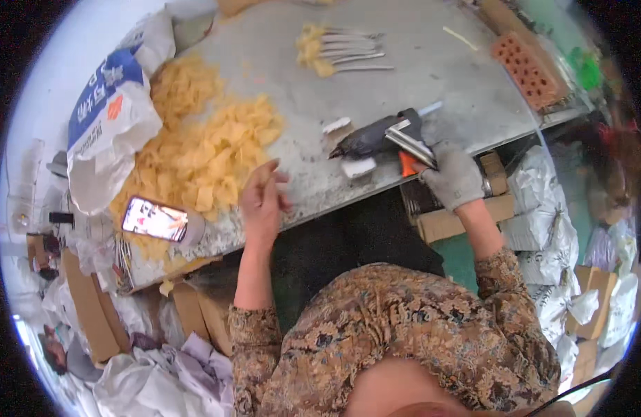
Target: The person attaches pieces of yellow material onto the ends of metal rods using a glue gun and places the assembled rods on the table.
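My right hand (pixel 456 181), in a pale grey glove, grips one end of a shiny metal tube (pixel 412 147). The tube lies across a black glue gun (pixel 370 137), which rests on the table with its orange trigger (pixel 407 164) beside the glove. From its back end pokes a translucent glue stick (pixel 429 108). My bare left hand (pixel 263 201) hovers over the table edge with loosely bent fingers, apart and holding nothing visible. Left of it spreads a heap of yellow sponge-like pieces (pixel 209 149). Farther back lie several metal rods (pixel 352 52) with yellow pieces on their left ends.
Small white blocks (pixel 359 167) flank the glue gun. A lit phone (pixel 155 219) leans at the heap's near side. A white and blue sack (pixel 112 125) stands left. A red holed brick (pixel 529 69) sits far right. Wrapped white packages (pixel 539 208) are stacked right, below table height.
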A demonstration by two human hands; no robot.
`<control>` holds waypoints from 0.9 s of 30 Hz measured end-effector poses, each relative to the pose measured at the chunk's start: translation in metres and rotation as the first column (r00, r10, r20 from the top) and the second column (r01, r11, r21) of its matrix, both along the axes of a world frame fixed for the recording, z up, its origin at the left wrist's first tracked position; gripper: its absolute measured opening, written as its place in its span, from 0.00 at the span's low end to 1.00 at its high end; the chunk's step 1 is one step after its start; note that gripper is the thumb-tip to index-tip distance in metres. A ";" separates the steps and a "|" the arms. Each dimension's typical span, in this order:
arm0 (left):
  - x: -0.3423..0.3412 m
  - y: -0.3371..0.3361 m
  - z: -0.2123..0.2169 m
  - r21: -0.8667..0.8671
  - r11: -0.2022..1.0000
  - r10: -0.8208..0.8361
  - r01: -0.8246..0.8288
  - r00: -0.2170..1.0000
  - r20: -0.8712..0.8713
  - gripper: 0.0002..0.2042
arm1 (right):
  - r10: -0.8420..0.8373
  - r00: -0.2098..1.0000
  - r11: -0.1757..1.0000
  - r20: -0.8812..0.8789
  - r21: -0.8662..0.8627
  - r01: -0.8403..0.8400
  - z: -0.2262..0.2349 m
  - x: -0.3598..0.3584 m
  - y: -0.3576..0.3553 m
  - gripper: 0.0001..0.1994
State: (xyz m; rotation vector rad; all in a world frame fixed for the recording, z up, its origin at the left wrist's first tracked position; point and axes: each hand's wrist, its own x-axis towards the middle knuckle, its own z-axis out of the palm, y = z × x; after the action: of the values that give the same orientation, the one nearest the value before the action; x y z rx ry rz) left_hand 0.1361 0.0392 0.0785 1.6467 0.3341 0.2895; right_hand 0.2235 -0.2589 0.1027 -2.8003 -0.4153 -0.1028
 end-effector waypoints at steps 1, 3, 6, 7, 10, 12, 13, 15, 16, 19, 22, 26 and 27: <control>-0.001 -0.009 0.008 -0.040 0.998 -0.053 0.052 0.998 -0.019 0.12 | 0.029 0.999 1.000 -0.027 0.005 -0.029 0.003 -0.001 0.002 0.18; 0.002 -0.019 -0.002 -0.061 0.997 -0.059 0.056 0.997 -0.046 0.11 | 0.028 1.000 0.999 -0.009 0.047 -0.027 0.003 -0.002 0.006 0.18; 0.013 -0.028 -0.005 -0.114 0.988 -0.113 0.101 0.989 -0.100 0.10 | 0.026 0.992 0.999 -0.123 0.037 -0.021 0.007 0.002 0.006 0.21; 0.015 -0.028 -0.003 -0.143 0.982 -0.142 0.122 0.980 -0.137 0.08 | 0.002 0.981 0.999 -0.196 0.035 0.005 0.007 0.003 0.009 0.22; 0.016 -0.029 -0.009 -0.111 0.984 -0.156 0.141 0.978 -0.141 0.09 | 0.023 0.994 1.000 -0.103 0.021 -0.021 0.004 -0.001 0.012 0.26; 0.019 -0.031 -0.014 -0.105 0.984 -0.154 0.143 0.982 -0.111 0.09 | 0.026 0.997 0.999 -0.075 0.021 -0.025 0.003 -0.003 0.014 0.26; 0.020 -0.032 -0.012 -0.112 0.982 -0.166 0.151 0.976 -0.138 0.09 | 0.016 0.998 1.000 -0.054 0.002 -0.016 0.002 -0.003 0.015 0.27; 0.021 -0.033 -0.012 -0.120 0.980 -0.176 0.157 0.970 -0.168 0.09 | 0.007 0.999 1.000 -0.036 -0.015 -0.008 0.000 -0.003 0.015 0.27; 0.022 -0.033 -0.013 -0.148 0.976 -0.180 0.158 0.972 -0.148 0.09 | 0.011 0.999 0.999 -0.037 -0.033 -0.012 -0.001 -0.002 0.015 0.29; 0.023 -0.035 -0.010 -0.184 0.969 -0.186 0.163 0.976 -0.115 0.09 | 0.012 1.000 0.998 -0.026 -0.057 -0.014 -0.002 -0.002 0.015 0.30; 0.024 -0.040 -0.002 -0.164 0.973 -0.183 0.163 0.977 -0.109 0.08 | 0.008 1.000 0.999 -0.008 -0.047 -0.008 -0.003 -0.003 0.014 0.27; 0.024 -0.040 0.002 -0.026 0.987 -0.161 0.159 0.980 -0.117 0.07 | -0.005 1.000 0.997 -0.027 -0.081 0.003 -0.005 -0.001 0.014 0.25; 0.024 -0.039 0.001 -0.024 0.987 -0.160 0.159 0.980 -0.115 0.07 | -0.005 1.000 0.997 -0.025 -0.080 0.003 -0.005 -0.002 0.014 0.25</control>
State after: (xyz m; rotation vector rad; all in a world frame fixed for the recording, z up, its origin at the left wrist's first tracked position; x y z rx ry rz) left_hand 0.1603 0.0001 0.0798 1.6687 0.2890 0.0702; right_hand 0.2215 -0.2449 0.0974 -2.8777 -0.4164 -0.0527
